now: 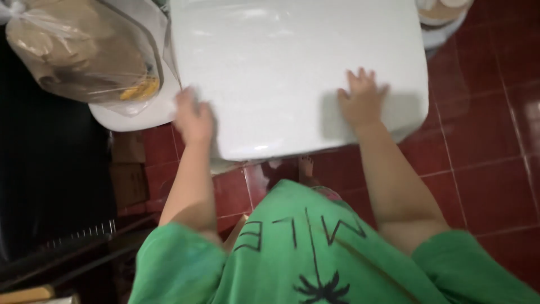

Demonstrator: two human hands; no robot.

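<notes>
Both hands rest on a large white tabletop (281, 67) above a red tiled floor (484, 157). The right hand (363, 101) lies flat, fingers spread, grip open, near the tabletop's near right edge. The left hand (193, 117) is blurred at the near left edge; its grip cannot be told. A clear plastic bag (79, 50) of brown packages sits far left.

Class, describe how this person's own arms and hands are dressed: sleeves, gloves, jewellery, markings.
Both arms are bare from short green sleeves down. The left hand and right hand wear no gloves; no rings, watch or bracelets show. The green T-shirt has black lettering and a black palm-tree drawing.
</notes>
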